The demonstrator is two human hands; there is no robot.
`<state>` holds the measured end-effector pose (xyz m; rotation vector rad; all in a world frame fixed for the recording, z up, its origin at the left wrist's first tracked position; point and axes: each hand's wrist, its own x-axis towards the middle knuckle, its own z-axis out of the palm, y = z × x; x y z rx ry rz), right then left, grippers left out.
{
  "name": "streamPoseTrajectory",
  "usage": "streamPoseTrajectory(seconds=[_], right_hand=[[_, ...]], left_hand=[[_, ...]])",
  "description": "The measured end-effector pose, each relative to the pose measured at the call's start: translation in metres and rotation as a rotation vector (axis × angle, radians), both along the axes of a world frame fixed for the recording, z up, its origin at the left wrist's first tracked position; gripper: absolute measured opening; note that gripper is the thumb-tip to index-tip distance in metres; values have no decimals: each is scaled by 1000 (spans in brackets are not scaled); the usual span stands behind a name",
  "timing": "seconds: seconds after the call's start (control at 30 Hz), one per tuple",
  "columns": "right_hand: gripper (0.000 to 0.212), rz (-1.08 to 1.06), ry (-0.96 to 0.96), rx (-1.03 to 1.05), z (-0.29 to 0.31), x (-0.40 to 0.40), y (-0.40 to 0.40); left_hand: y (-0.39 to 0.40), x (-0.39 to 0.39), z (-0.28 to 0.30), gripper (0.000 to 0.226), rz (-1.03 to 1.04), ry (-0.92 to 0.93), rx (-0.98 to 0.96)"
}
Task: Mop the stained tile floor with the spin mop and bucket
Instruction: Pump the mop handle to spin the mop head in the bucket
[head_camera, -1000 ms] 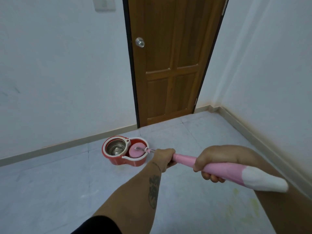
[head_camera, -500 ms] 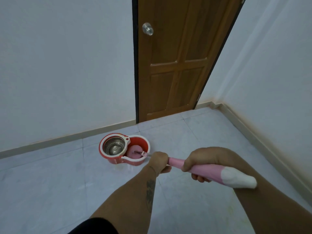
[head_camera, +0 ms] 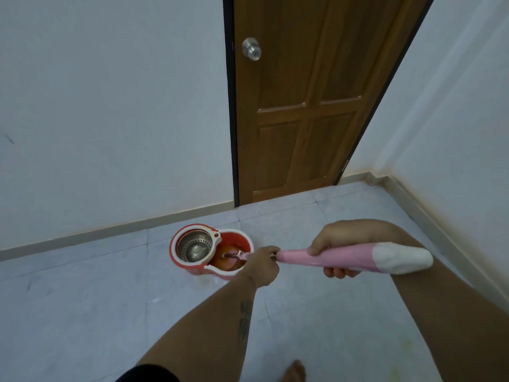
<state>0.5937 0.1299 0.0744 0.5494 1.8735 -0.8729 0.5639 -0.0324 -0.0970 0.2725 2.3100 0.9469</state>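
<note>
the left hand (head_camera: 261,264) clenches the thin lower shaft and the right hand (head_camera: 334,250) wraps the long pink-and-white plastic mop handle (head_camera: 355,257), spaced apart for leverage. the mop head sits down in the water side of the red-and-white oval spin bucket (head_camera: 210,250), likely for wetting, beside its steel spinner basket (head_camera: 194,246) on the pale tile floor (head_camera: 82,312).

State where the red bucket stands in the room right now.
In the head view the bucket stands on the tile floor left of centre, close to the wall's skirting board, just left of the wooden door.
</note>
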Motion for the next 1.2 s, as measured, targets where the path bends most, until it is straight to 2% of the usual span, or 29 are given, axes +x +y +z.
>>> streamPoseTrajectory(seconds=[0.03,0.1,0.2,0.37,0.47,0.53,0.7,0.8,0.9,1.03,1.2], right_hand=[[33,-11,-12,-19,7,-10,9],[40,-27,-69,-64,20,-26,25],[41,38,30,-67,37,-51,47],[28,-110,31,-371,29,-77,66],[25,-299,219,-640,14,-80,62],[34,-402,427,-687,14,-83,46],[40,-299,795,-296,11,-125,-15],[43,-347,953,-90,5,-155,-51],[44,-340,964,27,-2,-181,-77],[31,-302,869,11,-4,-214,-106],[35,-217,965,60,4,-244,-142]], left_hand=[[6,-10,1,35,8,84,7],[20,-28,-3,29,-88,206,-100],[33,-46,-7,21,-54,211,-84],[42,-60,-11,20,83,221,-34],[36,-83,-8,21,137,242,-44],[28,-106,-2,25,159,217,-24],[7,-157,7,32,181,123,-8],[-12,-184,7,31,177,104,14],[-30,-211,10,25,121,84,53],[-55,-243,16,7,73,-37,103],[-85,-272,16,13,61,-100,116]])
